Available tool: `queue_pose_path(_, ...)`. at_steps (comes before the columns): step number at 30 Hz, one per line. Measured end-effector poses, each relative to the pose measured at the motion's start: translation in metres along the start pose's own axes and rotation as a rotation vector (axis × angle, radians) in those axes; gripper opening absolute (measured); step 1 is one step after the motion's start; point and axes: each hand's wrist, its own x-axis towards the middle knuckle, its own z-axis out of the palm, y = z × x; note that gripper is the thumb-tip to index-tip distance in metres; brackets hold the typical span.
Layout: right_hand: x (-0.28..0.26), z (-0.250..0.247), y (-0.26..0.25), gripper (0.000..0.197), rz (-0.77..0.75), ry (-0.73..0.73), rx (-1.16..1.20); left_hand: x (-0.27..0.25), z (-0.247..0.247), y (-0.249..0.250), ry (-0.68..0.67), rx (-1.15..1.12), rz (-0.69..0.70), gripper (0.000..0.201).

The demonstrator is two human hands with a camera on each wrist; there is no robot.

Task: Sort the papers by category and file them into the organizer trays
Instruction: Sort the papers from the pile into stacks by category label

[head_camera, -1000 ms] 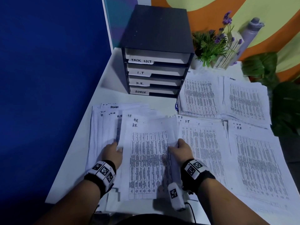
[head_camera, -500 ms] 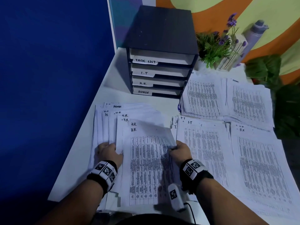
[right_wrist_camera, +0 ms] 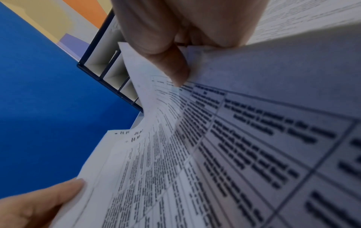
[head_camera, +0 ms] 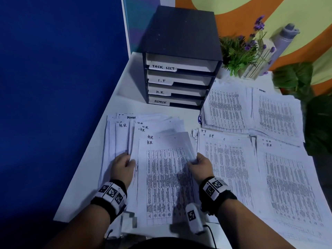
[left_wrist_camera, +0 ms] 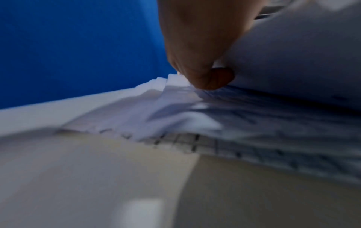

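A bundle of printed sheets marked H.R. (head_camera: pixel 165 177) is lifted slightly over a fanned pile of papers (head_camera: pixel 118 139) at the table's left. My left hand (head_camera: pixel 124 164) pinches the bundle's left edge, thumb on top (left_wrist_camera: pixel 207 77). My right hand (head_camera: pixel 197 162) grips its right edge, thumb over the print (right_wrist_camera: pixel 175 67). The black organizer (head_camera: pixel 181 56) stands at the back with trays labelled TASK LIST, I.T, H.R. and ADMIN.
More stacks cover the table's right: an I.T stack (head_camera: pixel 226 168), an H.R. stack (head_camera: pixel 291 186) and two stacks behind them (head_camera: pixel 251 108). A potted plant (head_camera: pixel 240 51) and a grey bottle (head_camera: pixel 283 40) stand right of the organizer. A blue wall (head_camera: pixel 53 87) borders the left.
Both hands have gathered the H.R. sheets and raised their edges a little off the pile. The view has shifted slightly.
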Motion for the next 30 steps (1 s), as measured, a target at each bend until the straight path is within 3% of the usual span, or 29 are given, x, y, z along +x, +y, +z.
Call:
queue_pose_path(4,-0.002,-0.010,-0.005,0.021,0.027,0.002,0.156,0.006,-0.004,-0.005,-0.007,-0.235,-0.175,0.034)
queue_pose_path(7,-0.001,-0.017,-0.003,0.021,0.011,-0.009,0.202,0.011,-0.009,-0.009,0.029,-0.259,-0.171,0.041)
queue_pose_path(10,0.001,-0.022,0.002,0.022,0.054,-0.079,0.253,0.012,-0.015,-0.005,-0.033,-0.358,-0.144,0.057)
queue_pose_path(14,0.005,-0.028,0.001,0.020,0.126,-0.107,0.424,0.010,-0.020,0.001,-0.159,-0.308,-0.169,0.024)
queue_pose_path(16,0.005,-0.031,-0.002,0.023,0.135,-0.107,0.532,0.010,-0.023,0.003,-0.192,-0.295,-0.208,0.035)
queue_pose_path(21,0.009,-0.040,-0.003,0.025,0.182,-0.089,0.707,0.016,-0.026,0.009,-0.117,-0.350,-0.202,0.019)
queue_pose_path(27,0.011,-0.039,-0.005,0.032,0.195,-0.076,0.827,0.020,-0.025,0.007,-0.123,-0.358,-0.193,0.008)
queue_pose_path(30,0.012,-0.033,-0.006,0.034,0.176,-0.077,0.814,0.013,-0.022,0.017,-0.136,-0.401,-0.159,0.013)
